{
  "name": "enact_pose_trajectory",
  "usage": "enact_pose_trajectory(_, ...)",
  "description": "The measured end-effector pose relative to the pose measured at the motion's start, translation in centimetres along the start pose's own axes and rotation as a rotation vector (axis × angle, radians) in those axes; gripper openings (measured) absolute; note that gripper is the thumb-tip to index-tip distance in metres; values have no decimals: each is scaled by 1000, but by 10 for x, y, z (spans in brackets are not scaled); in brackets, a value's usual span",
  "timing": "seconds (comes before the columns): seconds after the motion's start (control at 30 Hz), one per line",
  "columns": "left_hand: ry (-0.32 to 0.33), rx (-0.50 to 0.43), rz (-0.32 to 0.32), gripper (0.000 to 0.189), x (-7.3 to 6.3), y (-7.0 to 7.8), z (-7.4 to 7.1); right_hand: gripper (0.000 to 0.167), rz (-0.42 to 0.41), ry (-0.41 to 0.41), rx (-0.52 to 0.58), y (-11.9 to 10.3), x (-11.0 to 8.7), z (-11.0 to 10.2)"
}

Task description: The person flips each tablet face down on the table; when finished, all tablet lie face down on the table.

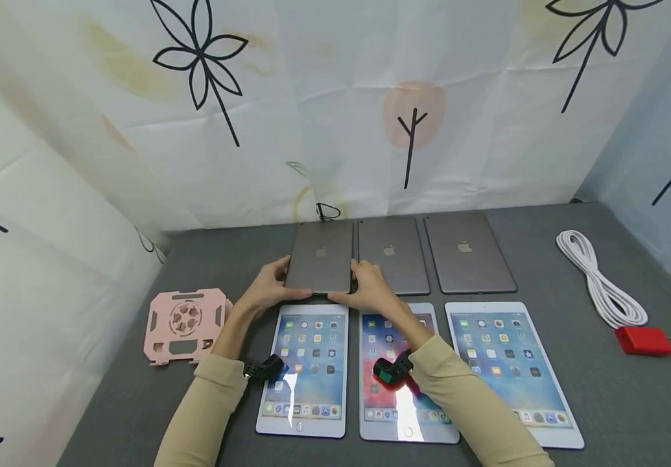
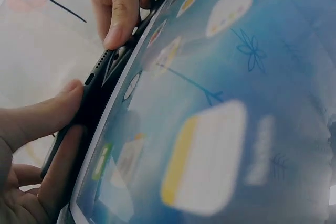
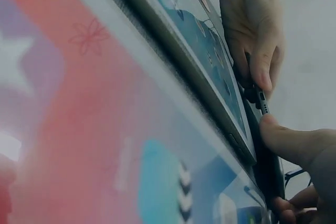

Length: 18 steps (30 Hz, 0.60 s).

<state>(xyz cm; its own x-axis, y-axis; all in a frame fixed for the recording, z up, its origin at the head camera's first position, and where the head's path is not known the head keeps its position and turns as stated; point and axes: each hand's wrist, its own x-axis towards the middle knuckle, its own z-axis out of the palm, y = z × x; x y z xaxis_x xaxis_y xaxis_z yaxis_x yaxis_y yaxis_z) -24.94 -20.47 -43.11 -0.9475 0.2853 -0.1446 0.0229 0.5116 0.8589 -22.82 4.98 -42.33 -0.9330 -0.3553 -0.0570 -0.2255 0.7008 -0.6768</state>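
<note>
A grey tablet [image 1: 319, 263] with an apple mark on its back lies face down at the left end of the back row. My left hand [image 1: 270, 285] grips its left side, the thumb along the near edge. On its right side my right hand [image 1: 368, 285] holds it too, with that thumb also at the near edge. In the left wrist view, both thumbs press the tablet's edge [image 2: 90, 77], where a port and small holes show, and the edge appears slightly raised. Below my left forearm is a white tablet [image 1: 312, 363] with its screen lit.
Two more grey tablets, a middle one [image 1: 392, 256] and a right one [image 1: 470, 256], lie face down alongside. Nearer stand lit white tablets, one in the middle [image 1: 378, 389] and one at right [image 1: 507, 363]. A pink metal plate [image 1: 185, 324] lies left; a white cable [image 1: 594, 279] and red charger [image 1: 644, 340] lie right.
</note>
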Motion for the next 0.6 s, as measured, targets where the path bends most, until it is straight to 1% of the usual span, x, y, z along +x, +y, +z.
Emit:
enact_pose_trajectory(0.07, 8, 43, 4, 105, 0, 3, 0, 92, -2, -28, -49, -1, 0, -1)
enact_pose_trajectory(0.1, 10, 64, 5, 107, 0, 4, 0, 94, 0, -39, -66, -1, 0, -1)
enact_pose_trajectory(0.2, 29, 120, -8, 111, -1, 7, 0, 94, 4, -51, -100, -3, 0, -1)
enact_pose_trajectory(0.43, 78, 326, -13, 118, 0, 11, 0, 90, -12, -24, -128, -5, 1, 1)
enact_pose_trajectory(0.6, 68, 390, -25, 119, 3, 9, -2, 88, -11, -25, -130, -5, 0, 1)
